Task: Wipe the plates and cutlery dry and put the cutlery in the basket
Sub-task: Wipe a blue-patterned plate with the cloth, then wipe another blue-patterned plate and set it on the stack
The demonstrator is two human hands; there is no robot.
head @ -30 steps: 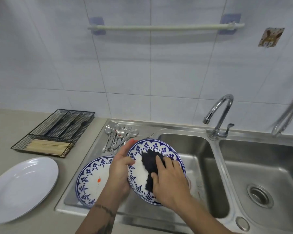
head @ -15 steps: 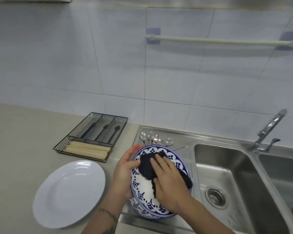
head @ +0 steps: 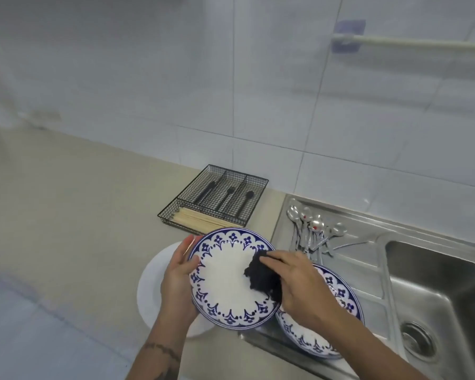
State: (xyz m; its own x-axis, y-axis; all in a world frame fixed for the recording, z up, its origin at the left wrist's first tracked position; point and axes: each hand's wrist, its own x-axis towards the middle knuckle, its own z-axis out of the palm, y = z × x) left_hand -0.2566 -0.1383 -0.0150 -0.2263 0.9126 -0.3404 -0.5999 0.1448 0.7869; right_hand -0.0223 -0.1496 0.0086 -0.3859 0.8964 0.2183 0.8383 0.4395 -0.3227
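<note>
**Wiping the first patterned plate dry**

Midway through the plate-drying step, by the look of it. Left hand (head: 177,281) curled round the left rim of the blue-patterned plate (head: 225,281), holding it tilted above the counter, over the near white plate (head: 151,286). Right hand (head: 302,286) bunched over a dark cloth (head: 261,278), fingers pressing it against the right side of the plate's face. Second patterned plate (head: 343,294) lying on the drainboard just right, partly under the right hand. Spoons and forks (head: 310,231) heaped farther back on the drainboard, untouched. Wire basket (head: 214,198) far on the counter, chopsticks in its near compartment.

Next, probably: sweep the cloth across the remaining face and rim, then set this plate down and take up the second. Cutlery not yet dried or moved.
</note>
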